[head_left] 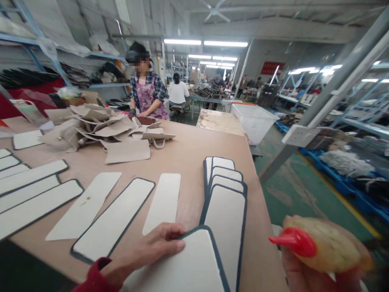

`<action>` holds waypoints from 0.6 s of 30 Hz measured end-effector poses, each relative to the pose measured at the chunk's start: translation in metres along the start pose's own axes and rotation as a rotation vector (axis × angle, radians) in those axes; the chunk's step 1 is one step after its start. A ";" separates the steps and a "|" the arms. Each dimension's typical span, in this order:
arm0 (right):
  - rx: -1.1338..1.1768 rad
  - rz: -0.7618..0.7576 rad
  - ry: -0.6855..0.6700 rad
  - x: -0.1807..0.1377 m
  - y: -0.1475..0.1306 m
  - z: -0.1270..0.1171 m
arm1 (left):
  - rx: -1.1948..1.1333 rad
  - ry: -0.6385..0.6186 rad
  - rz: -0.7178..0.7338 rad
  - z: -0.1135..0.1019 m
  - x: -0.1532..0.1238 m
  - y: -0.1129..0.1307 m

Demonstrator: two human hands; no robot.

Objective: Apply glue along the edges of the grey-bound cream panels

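The left hand (pixel 148 251) lies flat on a dark-edged white panel (pixel 188 263), fingers spread. Right of the panel, the right hand (pixel 319 271) is clamped around a red-nozzled squeeze bottle (pixel 322 245).

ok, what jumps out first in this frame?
The squeeze bottle with a red nozzle, held in the right hand at bottom right. Then the left hand pressing a dark-edged white panel at the table's near edge, beside a fanned stack of panels.
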State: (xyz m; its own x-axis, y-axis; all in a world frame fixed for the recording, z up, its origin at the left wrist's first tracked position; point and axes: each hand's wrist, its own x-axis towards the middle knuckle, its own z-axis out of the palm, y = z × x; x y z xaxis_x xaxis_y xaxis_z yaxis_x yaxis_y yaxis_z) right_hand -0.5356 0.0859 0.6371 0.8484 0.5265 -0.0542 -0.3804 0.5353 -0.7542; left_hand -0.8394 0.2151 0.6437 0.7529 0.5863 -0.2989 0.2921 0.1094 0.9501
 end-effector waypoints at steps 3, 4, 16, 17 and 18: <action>-0.028 -0.027 0.023 -0.042 0.001 0.025 | 0.197 -0.082 0.043 0.015 -0.004 -0.014; -0.032 -0.036 0.012 -0.051 0.002 0.029 | 0.275 -0.068 0.051 0.015 -0.008 -0.015; -0.163 -0.208 -0.099 -0.090 -0.020 0.061 | 0.145 -0.274 0.283 -0.048 -0.005 0.026; -0.169 -0.225 -0.112 -0.092 -0.025 0.065 | 0.199 -0.314 0.314 -0.053 -0.002 0.037; -0.176 -0.240 -0.124 -0.093 -0.029 0.068 | 0.257 -0.354 0.344 -0.058 0.002 0.047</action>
State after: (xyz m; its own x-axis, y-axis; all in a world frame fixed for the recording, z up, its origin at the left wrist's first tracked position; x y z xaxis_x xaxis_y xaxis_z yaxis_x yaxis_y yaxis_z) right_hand -0.6286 0.0666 0.7085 0.8509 0.4812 0.2107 -0.0960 0.5368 -0.8382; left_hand -0.8582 0.2678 0.6927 0.9695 0.2434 -0.0291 0.0956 -0.2660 0.9592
